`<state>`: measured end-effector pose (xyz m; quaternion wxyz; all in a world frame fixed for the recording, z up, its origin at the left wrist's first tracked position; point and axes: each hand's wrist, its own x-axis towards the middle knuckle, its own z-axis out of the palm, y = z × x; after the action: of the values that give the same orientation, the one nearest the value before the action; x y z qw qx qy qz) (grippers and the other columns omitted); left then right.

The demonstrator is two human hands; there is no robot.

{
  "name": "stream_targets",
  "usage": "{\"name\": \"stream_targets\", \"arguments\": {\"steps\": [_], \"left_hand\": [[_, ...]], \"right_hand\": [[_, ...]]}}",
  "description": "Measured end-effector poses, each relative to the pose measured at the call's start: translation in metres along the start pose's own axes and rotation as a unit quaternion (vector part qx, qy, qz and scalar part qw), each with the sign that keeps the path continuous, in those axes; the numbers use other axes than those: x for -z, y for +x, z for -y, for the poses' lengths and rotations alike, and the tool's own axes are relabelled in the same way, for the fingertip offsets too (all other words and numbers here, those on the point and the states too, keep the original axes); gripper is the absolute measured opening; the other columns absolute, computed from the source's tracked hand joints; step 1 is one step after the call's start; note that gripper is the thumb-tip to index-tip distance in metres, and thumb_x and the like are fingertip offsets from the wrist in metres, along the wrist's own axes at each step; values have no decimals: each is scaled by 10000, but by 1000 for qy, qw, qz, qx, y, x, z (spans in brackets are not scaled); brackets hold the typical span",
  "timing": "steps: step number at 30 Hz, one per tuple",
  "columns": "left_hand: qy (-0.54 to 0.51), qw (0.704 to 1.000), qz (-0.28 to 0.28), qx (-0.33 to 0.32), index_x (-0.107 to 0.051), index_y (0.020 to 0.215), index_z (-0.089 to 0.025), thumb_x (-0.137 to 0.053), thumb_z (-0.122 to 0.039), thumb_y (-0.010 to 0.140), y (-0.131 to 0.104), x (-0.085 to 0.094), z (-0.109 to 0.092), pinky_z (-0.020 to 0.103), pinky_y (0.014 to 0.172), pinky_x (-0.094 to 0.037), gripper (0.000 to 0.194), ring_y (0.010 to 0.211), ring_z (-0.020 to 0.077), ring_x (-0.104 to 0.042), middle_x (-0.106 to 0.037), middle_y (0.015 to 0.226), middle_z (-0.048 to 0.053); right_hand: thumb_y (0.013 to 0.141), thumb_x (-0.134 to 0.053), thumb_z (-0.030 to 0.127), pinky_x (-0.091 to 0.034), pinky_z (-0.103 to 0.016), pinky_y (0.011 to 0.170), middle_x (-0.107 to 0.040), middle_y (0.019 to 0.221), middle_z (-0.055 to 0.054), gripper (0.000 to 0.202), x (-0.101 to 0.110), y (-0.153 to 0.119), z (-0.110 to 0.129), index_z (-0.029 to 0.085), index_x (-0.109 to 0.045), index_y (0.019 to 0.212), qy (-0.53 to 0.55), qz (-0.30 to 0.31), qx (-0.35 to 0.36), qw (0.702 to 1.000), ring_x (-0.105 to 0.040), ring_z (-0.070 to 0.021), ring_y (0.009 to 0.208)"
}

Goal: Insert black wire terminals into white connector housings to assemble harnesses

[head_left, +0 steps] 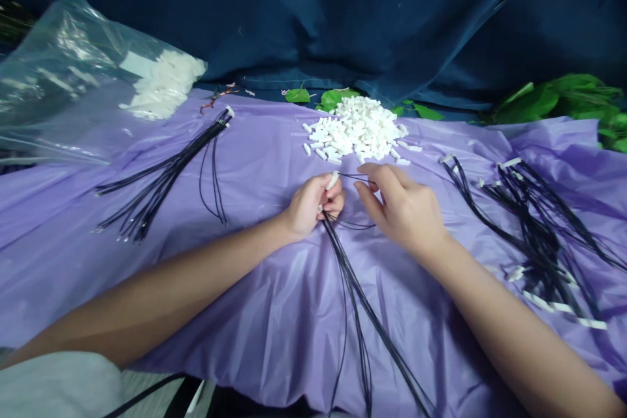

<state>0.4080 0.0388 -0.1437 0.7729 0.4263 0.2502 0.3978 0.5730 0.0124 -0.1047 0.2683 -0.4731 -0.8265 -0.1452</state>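
In the middle of the view, my left hand (316, 202) pinches a small white plastic connector (332, 180) between thumb and finger. Several black wires (353, 281) hang from the lower part of that hand toward the near edge. Thin black wires also run from the connector toward my right hand (401, 206), whose thumb and index finger are bent close around them at its left side. Whether the right fingertips grip a wire is hard to make out. Just beyond both hands lies a heap of white connectors (360, 127).
A bundle of black wires (171, 170) lies on the purple sheet (264, 144) at left. More wires with white connectors (533, 228) lie at right. A clear plastic bag (93, 78) holding white pieces stands back left. Green leaves (553, 101) and a dark blue cloth (313, 13) border the back.
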Motion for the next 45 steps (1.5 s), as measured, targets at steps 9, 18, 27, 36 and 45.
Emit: {"name": "stream_targets", "arguments": {"steps": [9,18,27,36,45], "left_hand": [[-41,998,-47,18,-297,628,-187,-282,-318,838,2,-3,-6,173,400,-216,248,404,78,-228,-253,498,-42],[-49,998,-35,31,-301,636,-187,-291,-342,843,2,-2,-6,165,371,-190,259,367,61,-186,-285,480,-51],[-41,997,-49,32,-286,639,-192,-269,-343,849,3,-1,-8,178,394,-255,259,324,65,-222,-373,416,-33],[-37,998,-53,16,-299,642,-192,-298,-354,839,3,-1,-6,176,397,-227,255,344,66,-229,-348,432,-40],[-31,999,-32,8,-302,644,-190,-285,-353,837,3,-1,-6,181,375,-188,253,349,64,-235,-376,450,-29]], "right_hand": [[831,-653,235,-391,-372,806,-649,937,18,71,-6,-5,-16,239,-606,885,-38,-141,370,917,-525,-164,889],[878,-574,129,-383,-396,865,-679,917,-15,128,-13,-5,-24,178,-640,976,-30,-74,369,926,-564,-148,887],[887,-555,117,-409,-367,827,-696,904,-23,159,-27,-10,-24,160,-630,1020,-3,-50,305,951,-586,-153,864],[862,-591,161,-460,-308,792,-683,887,-6,84,-26,-12,-20,192,-630,929,87,-46,351,931,-594,-121,792],[831,-630,167,-491,-280,710,-685,870,6,104,-21,-9,-17,224,-642,916,92,-68,395,911,-605,-127,792]]}}
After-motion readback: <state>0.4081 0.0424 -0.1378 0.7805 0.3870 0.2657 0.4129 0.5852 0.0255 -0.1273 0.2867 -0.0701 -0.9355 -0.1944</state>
